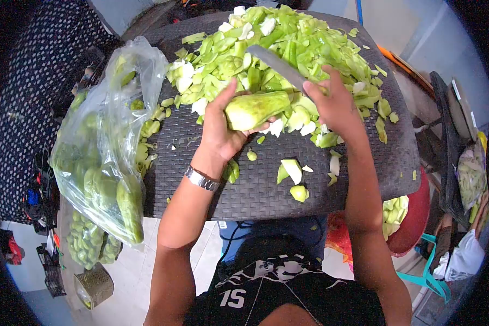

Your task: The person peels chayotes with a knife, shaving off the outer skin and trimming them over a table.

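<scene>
My left hand [221,127] is wrapped round a pale green chayote-like vegetable [257,109], with a silver watch on that wrist. Closed round the handle of a knife [280,67] is my right hand [332,103]; the grey blade points up and left, above the vegetable and apart from it. Behind both hands a large heap of green peelings [304,43] covers the far part of the dark woven table [244,195]. A few cut pieces [292,170] lie on the near part of the table.
A clear plastic bag [100,141] of whole green vegetables lies along the table's left edge. Below right stands a red basin [417,217] holding pale green pieces. A woven basket [94,285] is on the floor at lower left, a turquoise frame [432,271] at lower right.
</scene>
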`<state>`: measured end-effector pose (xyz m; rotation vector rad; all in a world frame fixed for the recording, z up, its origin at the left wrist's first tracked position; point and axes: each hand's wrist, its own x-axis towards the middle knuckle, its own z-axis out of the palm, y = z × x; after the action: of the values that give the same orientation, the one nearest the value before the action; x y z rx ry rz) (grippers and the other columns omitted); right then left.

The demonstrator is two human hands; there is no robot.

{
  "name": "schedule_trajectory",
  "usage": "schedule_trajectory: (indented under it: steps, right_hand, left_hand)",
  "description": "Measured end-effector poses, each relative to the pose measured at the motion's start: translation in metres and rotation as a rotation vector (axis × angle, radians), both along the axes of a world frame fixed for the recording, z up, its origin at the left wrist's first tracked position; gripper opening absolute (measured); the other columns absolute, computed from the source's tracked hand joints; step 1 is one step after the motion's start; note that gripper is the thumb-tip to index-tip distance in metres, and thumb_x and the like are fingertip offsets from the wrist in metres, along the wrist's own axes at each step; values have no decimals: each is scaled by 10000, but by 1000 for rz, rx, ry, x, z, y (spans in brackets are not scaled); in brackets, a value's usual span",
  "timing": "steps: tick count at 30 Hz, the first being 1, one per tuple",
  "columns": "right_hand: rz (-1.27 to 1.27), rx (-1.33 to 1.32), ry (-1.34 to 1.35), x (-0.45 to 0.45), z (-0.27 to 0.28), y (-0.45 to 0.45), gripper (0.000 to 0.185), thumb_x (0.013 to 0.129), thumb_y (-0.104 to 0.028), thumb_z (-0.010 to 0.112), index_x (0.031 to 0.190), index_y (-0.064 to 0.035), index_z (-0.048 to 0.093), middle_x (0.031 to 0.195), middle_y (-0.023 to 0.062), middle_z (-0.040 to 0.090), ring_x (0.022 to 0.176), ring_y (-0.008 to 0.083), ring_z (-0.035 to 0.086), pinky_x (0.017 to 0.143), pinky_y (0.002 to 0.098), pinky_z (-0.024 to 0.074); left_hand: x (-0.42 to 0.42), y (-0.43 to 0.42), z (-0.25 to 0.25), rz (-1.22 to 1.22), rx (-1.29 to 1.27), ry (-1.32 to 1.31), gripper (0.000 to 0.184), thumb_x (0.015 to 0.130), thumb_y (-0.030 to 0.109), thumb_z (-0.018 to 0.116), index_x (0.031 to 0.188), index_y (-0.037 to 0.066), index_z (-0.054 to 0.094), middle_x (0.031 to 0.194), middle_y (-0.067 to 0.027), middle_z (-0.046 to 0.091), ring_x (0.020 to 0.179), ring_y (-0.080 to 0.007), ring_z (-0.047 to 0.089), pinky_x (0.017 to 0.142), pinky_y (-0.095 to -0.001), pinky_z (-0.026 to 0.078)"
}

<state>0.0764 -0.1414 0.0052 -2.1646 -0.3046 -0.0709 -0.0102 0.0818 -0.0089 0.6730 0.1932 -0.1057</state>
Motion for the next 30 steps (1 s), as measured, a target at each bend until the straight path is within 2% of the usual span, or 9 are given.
schedule_trajectory:
  steps: [6,9,12,18,19,22,26,28,30]
  right_hand:
    - [-34,-8,-41,11,-13,-7,586,997,-372,598,1420,-2,431,1154,271,681,1080,452,664,945,529,506]
    - [-104,2,-45,6,-3,-2,586,997,-408,599,1402,-10,454,1075,261,703,1032,442,683,918,523,516]
    - [-94,26,-91,3,0,0,631,964,-488,637,1350,-3,516,999,243,719,976,390,705,883,491,533]
    - [246,35,37,-3,8,3,682,868,-498,773,1289,6,591,943,227,721,831,267,708,779,398,550]
    - [275,48,20,-15,15,9,679,860,-474,790,1301,0,587,945,232,718,811,260,706,758,388,550]
    - [439,37,-154,-30,14,16,809,803,-467,845,1403,-24,532,907,236,713,788,319,724,716,397,563]
    - [523,-38,-370,-46,10,28,968,758,-506,856,1521,-81,437,879,216,653,826,340,652,748,408,539]
    - [538,-22,-394,-46,6,29,958,770,-425,873,1560,-136,416,708,94,548,637,168,512,640,326,483]
    - [545,-6,-403,-46,6,30,977,766,-439,873,1569,-138,404,715,101,551,643,165,514,640,320,476]
  left_hand:
    - [3,6,-4,-58,-91,21,550,992,408,563,1309,-41,545,1146,-270,684,843,-330,729,549,-321,604]
    - [4,21,-14,-296,-138,-139,517,992,398,557,1318,-3,563,1065,-227,700,690,-230,672,431,-258,471]
    - [1,16,-9,-243,-96,-110,482,990,387,561,1298,17,577,994,-189,702,628,-190,599,413,-244,388]
    - [-2,-1,1,-30,-16,-92,409,983,345,560,1256,41,590,1115,-160,686,946,-272,679,814,-431,597]
    - [-1,1,-3,-21,-110,-84,431,986,295,486,1275,-21,537,1121,-207,675,972,-410,704,892,-515,594]
    - [-3,6,-12,-50,-70,-137,464,1001,363,525,1335,43,570,1257,-159,665,1114,-326,670,1001,-513,535]
    - [-1,-3,-8,-5,17,-69,547,1044,452,474,1412,52,535,1313,-158,656,1161,-319,665,1036,-472,531]
    - [-4,-5,-2,-76,-34,-101,537,1055,437,470,1421,48,524,1320,-163,656,1169,-331,663,1039,-482,530]
    - [-5,-6,0,-108,-35,-116,555,1051,447,478,1429,43,515,1331,-164,652,1178,-338,658,1037,-480,531]
